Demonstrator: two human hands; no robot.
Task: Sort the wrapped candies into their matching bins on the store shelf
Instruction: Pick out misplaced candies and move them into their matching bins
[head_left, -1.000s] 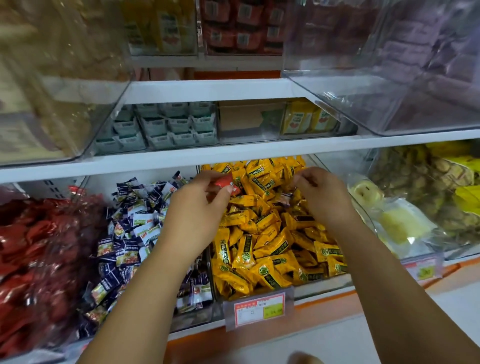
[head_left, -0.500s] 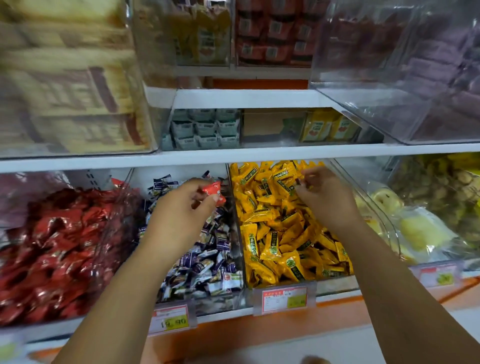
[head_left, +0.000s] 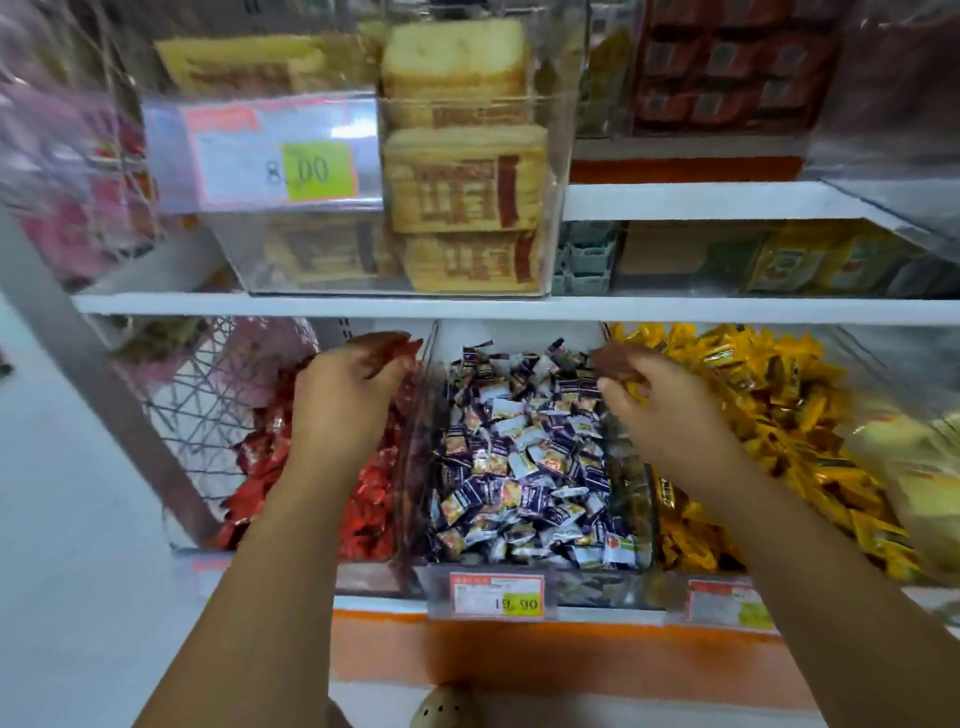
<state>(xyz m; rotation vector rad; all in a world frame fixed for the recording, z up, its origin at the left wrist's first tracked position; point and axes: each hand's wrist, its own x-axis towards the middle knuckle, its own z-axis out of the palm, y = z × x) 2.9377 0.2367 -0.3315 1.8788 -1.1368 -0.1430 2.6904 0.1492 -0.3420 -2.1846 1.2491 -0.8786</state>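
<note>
Two hands: left hand (head_left: 340, 410), right hand (head_left: 670, 421). Three candy bins: red bin (head_left: 363, 574), purple bin (head_left: 587, 592), yellow bin (head_left: 680, 584).

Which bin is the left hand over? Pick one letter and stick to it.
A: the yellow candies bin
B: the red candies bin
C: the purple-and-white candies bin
B: the left hand is above the red candies, to the left of the clear wall that bounds the purple-and-white candies.

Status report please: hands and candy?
Left hand over red candies, grip blurred. Right hand between purple candies and yellow candies, fingers curled, contents unclear. Nothing blocking.
</note>
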